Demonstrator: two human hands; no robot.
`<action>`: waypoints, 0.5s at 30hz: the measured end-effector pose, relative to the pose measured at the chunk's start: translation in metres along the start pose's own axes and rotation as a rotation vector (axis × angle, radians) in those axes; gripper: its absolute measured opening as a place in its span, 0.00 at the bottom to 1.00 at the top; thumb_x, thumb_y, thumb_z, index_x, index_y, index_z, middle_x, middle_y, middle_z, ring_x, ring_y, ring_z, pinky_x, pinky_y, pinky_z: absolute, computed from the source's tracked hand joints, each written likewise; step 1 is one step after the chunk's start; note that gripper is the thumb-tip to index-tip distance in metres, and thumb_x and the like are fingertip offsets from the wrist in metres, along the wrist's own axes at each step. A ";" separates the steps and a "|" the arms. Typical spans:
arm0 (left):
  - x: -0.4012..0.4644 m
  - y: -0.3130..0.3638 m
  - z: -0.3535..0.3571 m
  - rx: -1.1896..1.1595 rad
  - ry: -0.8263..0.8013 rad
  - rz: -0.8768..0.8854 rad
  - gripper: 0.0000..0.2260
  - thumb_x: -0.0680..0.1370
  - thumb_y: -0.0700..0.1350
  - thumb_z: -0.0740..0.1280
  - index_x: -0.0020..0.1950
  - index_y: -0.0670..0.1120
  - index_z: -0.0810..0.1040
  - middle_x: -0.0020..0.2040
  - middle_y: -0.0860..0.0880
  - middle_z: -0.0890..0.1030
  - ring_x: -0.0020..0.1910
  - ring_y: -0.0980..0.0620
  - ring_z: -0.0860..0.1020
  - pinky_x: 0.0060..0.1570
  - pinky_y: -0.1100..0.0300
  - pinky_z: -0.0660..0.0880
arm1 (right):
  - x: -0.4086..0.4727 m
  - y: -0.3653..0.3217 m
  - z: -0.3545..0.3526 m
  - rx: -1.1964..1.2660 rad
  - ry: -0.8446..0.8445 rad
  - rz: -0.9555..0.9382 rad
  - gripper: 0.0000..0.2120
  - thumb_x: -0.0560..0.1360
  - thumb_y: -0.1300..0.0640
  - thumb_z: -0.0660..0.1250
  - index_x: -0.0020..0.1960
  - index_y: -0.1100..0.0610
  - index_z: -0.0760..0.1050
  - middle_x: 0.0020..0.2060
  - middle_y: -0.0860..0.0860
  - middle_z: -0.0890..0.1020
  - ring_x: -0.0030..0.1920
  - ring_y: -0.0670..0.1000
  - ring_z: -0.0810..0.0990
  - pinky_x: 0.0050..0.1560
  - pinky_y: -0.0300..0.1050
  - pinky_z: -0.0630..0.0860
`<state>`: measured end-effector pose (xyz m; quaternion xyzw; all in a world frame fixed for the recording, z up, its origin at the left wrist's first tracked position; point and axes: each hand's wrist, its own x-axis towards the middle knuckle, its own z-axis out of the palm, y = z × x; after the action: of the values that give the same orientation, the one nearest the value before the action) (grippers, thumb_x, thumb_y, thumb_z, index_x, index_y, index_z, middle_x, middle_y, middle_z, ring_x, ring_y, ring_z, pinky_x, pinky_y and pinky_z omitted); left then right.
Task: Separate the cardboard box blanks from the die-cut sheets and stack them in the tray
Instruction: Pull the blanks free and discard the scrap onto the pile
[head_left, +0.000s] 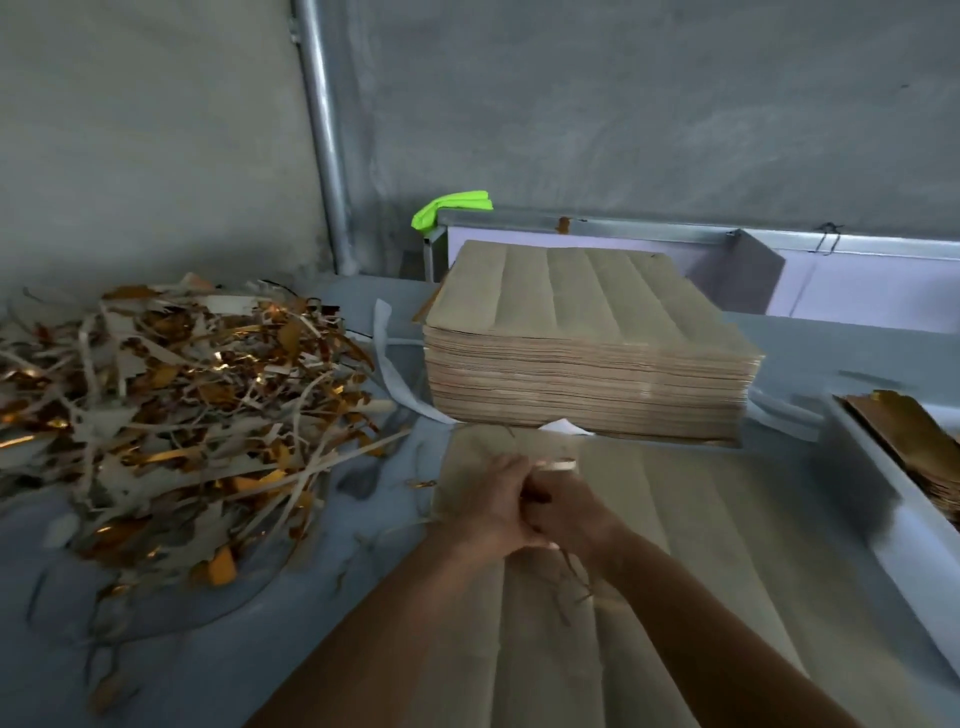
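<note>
Cardboard strip (558, 464) pinched by left hand (498, 506) and right hand (563, 512) together over sheet (675, 545), likely tearing waste off, scrap pile (171, 395) handy beside.

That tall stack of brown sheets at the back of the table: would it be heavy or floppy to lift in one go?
Probably heavy: the stack of sheets is many layers thick. It would likely sag or shed sheets, since nothing visibly binds it and its edges look slightly uneven. Pushed, it should slide rather than tip, being broad and squat.
</note>
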<state>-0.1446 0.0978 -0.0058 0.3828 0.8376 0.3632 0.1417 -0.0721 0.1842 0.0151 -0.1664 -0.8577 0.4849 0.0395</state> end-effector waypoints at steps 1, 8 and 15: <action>-0.004 0.000 -0.006 0.012 0.055 0.019 0.21 0.64 0.39 0.78 0.54 0.44 0.75 0.54 0.47 0.76 0.52 0.52 0.75 0.50 0.67 0.73 | -0.003 -0.007 0.002 0.049 0.009 -0.002 0.13 0.72 0.75 0.60 0.50 0.66 0.79 0.32 0.50 0.76 0.31 0.39 0.75 0.30 0.29 0.68; -0.021 0.019 -0.087 0.216 0.346 0.211 0.05 0.72 0.39 0.69 0.47 0.43 0.81 0.48 0.44 0.81 0.49 0.45 0.79 0.45 0.56 0.73 | -0.011 -0.079 0.010 0.350 0.229 -0.207 0.10 0.70 0.73 0.67 0.45 0.63 0.83 0.40 0.58 0.84 0.43 0.51 0.82 0.50 0.46 0.79; -0.035 0.012 -0.216 0.619 0.764 0.070 0.07 0.79 0.37 0.62 0.53 0.40 0.79 0.49 0.42 0.79 0.45 0.47 0.78 0.45 0.60 0.74 | -0.002 -0.068 -0.016 0.388 0.470 -0.068 0.09 0.73 0.68 0.67 0.48 0.58 0.81 0.43 0.51 0.83 0.39 0.43 0.78 0.43 0.35 0.74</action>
<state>-0.2263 -0.0314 0.1519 0.2742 0.8850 0.2161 -0.3081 -0.0829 0.1646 0.0815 -0.2345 -0.7215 0.5863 0.2840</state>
